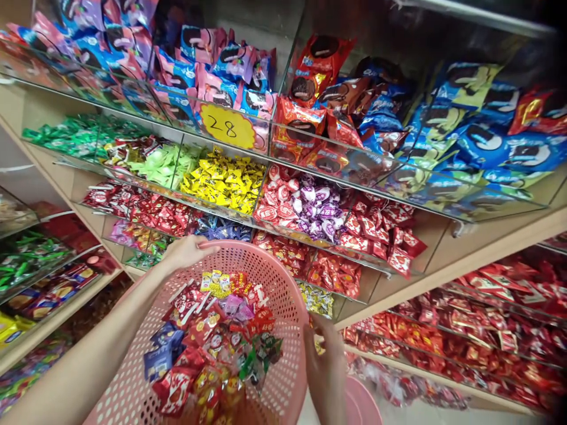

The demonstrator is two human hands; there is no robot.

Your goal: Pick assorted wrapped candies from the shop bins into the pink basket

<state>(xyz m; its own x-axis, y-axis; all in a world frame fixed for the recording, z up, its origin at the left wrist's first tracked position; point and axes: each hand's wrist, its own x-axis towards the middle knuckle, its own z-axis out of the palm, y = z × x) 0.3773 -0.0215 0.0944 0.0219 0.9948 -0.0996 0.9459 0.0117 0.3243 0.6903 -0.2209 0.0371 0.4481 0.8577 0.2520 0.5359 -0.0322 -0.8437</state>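
Note:
A pink perforated basket [287, 283] holds a mix of wrapped candies [212, 336] in red, yellow, blue, purple and green. My left hand [189, 251] grips the basket's far rim at its upper left, with the fingers over the edge. At the basket's right side, my right hand [325, 354] is slightly blurred; its fingers are bent beside the rim, and whether they hold the rim or anything else is unclear.
Shelves with clear dividers rise ahead, holding yellow candies [225, 180], purple-and-white candies [321, 206] and blue cookie packs [487, 141]. A yellow tag [228, 127] reads 28. Red candies [478, 319] fill the lower right shelves. Another pink container [365, 401] is at the bottom.

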